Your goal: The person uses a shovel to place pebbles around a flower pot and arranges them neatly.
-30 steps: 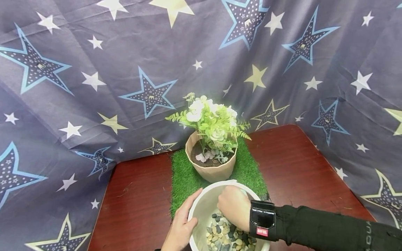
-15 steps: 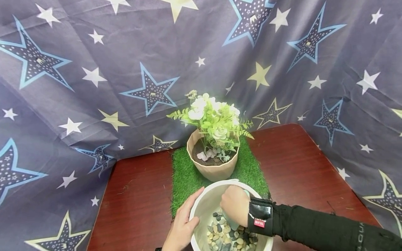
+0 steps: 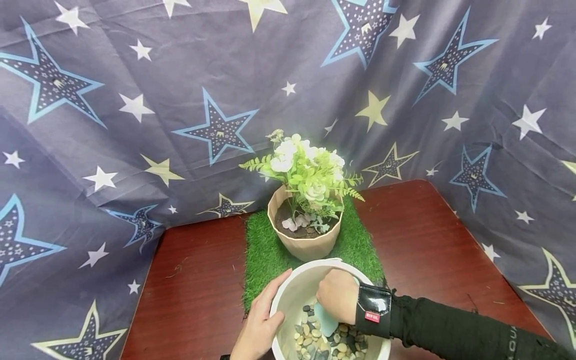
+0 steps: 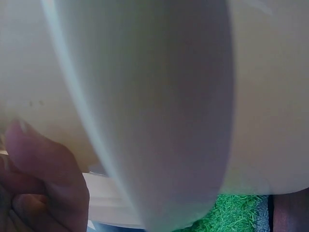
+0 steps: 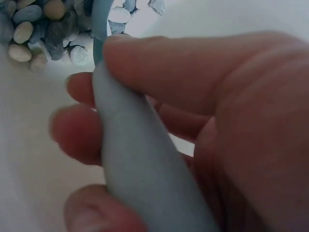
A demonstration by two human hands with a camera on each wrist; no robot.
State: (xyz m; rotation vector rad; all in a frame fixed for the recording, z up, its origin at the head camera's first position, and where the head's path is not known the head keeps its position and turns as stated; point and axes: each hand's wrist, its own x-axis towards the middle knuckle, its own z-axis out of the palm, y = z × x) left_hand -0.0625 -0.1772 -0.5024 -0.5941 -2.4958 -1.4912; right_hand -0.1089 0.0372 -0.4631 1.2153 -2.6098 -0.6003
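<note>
Moved: right hand (image 3: 336,296) has dipped slightly lower in the white bucket (image 3: 292,295), its pale blue scoop (image 3: 325,319) now showing over the pebbles (image 3: 315,340).
Right fingers: curled round the scoop handle.
Left hand (image 3: 261,322): grips the bucket rim, lower centre.
Behind: flower pot (image 3: 303,240) on grass mat (image 3: 265,255).

Bright, even light; wrist views blurred; head view edge-warped.

The left hand (image 3: 261,325) lies near and low, fingers curled over, thumb stretched far. The right hand (image 3: 336,296), black-sleeved forearm entering from the right, is clenched, knuckles up.
</note>
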